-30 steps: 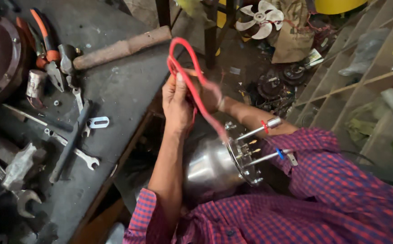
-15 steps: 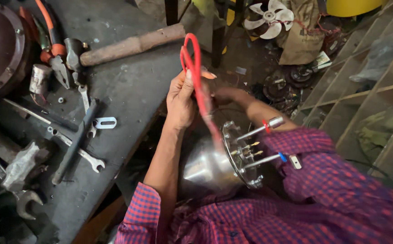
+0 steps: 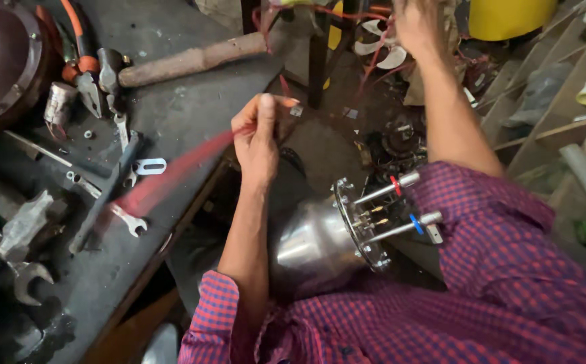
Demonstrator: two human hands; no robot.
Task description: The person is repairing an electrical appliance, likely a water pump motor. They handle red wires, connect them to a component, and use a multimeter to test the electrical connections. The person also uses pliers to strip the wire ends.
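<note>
My left hand (image 3: 258,138) is closed on one end of a red wire loop (image 3: 172,172). The loop streaks in a blur down and left over the dark workbench (image 3: 192,114). A shiny metal dome-shaped housing (image 3: 310,246) rests against my lap, with two long studs pointing right, one ringed red (image 3: 394,185) and one ringed blue (image 3: 414,222). My right hand (image 3: 417,23) is raised at the top edge, close to thin red wires and a white fan blade (image 3: 380,44). Its fingers are partly cut off by the frame.
The bench holds a wooden-handled hammer (image 3: 192,59), orange-handled pliers (image 3: 77,40), a small spanner (image 3: 131,222), other spanners and a brown round cover (image 3: 0,61). Wooden shelves (image 3: 562,87) stand at the right, and a yellow container (image 3: 508,17) sits at the top right.
The red wire loop has come away from the housing and swung left over the bench in my left hand. My right hand has left the loop and risen to the top of view.
</note>
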